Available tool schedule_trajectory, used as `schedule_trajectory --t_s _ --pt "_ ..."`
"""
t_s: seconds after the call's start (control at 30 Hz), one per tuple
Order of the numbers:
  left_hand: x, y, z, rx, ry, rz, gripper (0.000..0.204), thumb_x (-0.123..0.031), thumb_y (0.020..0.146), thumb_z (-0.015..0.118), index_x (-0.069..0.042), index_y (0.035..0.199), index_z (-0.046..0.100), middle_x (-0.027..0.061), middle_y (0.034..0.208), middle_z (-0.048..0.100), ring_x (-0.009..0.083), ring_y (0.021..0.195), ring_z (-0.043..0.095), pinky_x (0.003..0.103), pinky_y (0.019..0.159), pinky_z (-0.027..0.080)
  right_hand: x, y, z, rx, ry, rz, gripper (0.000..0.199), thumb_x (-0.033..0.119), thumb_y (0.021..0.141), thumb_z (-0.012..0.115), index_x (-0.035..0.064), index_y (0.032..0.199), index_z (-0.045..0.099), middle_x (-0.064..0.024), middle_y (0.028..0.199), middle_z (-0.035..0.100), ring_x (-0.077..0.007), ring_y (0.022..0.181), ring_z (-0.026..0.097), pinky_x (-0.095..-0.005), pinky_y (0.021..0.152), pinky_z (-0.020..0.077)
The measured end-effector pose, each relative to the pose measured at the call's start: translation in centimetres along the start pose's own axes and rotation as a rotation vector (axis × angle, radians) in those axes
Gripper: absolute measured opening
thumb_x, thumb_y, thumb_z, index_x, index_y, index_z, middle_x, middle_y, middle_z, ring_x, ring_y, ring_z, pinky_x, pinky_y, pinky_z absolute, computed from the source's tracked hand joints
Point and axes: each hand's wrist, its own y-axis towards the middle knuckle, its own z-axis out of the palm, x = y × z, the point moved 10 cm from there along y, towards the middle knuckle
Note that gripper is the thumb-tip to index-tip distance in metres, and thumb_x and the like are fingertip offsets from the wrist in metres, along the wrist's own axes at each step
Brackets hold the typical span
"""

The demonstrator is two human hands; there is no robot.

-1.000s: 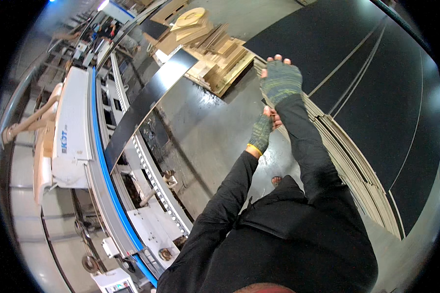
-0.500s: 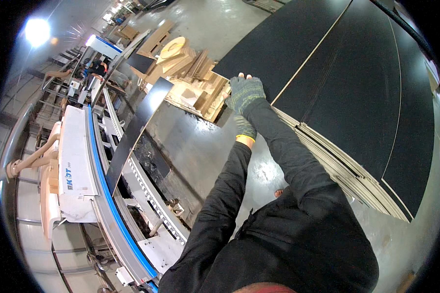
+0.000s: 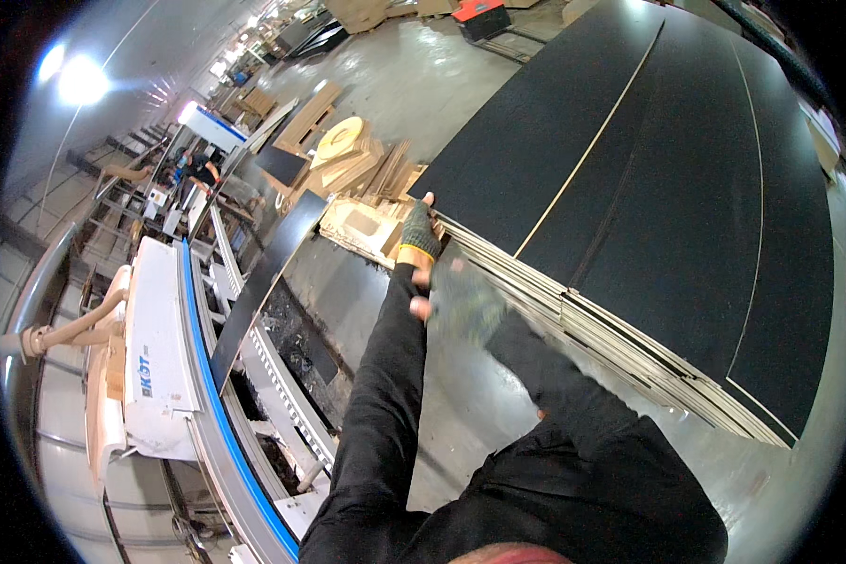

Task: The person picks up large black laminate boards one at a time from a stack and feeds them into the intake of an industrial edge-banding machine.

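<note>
A stack of large black panels with pale edges lies on my right. My left hand, in a grey-green knitted glove with bare fingertips and a yellow cuff, is at the stack's left corner. Its fingers are closed on the edge of the top black panel, one fingertip showing above it. My right hand, in a matching glove, is beside the stack's near edge, just below the left hand. Motion smears it, so its grip cannot be read, and no object shows in it.
At left runs a long white machine with a blue strip along its rail. A narrow black board lies across it. Beyond the stack's corner, wooden offcuts are piled. Another person stands at the machine's far end.
My right hand has drawn back from the panel corner toward me. My left hand, formerly beneath the right forearm, has moved up and left to the corner. The view has shifted slightly.
</note>
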Motion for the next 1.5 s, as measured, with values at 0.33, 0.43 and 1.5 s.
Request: schedule_trajectory --t_s 0.33,0.43,1.5 --pt "-2.6 -4.0 -9.6 -0.109 -0.023 0.259 0.014 -0.020 0.087 0.073 -0.010 0.093 0.065 -0.0001 0.089 0.062 0.0180 0.078 0.056 0.032 0.070 0.048 -13.1 -15.4 8.4 0.178 1.003 0.459 0.056 0.041 0.097 0.063 0.0021 0.135 0.050 -0.0126 0.117 0.065 -0.0186 0.102 0.064 -0.0296 0.090 0.0528" --pt "-2.8 -7.5 -18.1 -0.202 -0.025 0.316 0.031 -0.022 0.085 0.075 -0.005 0.110 0.069 0.0010 0.101 0.066 0.0164 0.087 0.057 0.030 0.080 0.045 -14.1 -14.1 7.2 0.001 1.252 0.659 0.063 0.049 0.098 0.058 0.0025 0.138 0.046 -0.0160 0.122 0.062 -0.0227 0.105 0.065 -0.0311 0.090 0.0537" --pt "10.5 -48.1 -33.3 -0.575 -0.864 0.585 0.026 -0.018 0.091 0.068 0.000 0.109 0.065 0.0094 0.110 0.068 0.0199 0.102 0.064 0.033 0.096 0.051 -12.5 -14.3 9.5 -0.260 1.175 0.837 0.109 0.072 0.074 0.071 -0.0059 0.143 0.040 -0.0262 0.135 0.049 -0.0324 0.121 0.055 -0.0458 0.092 0.0550"
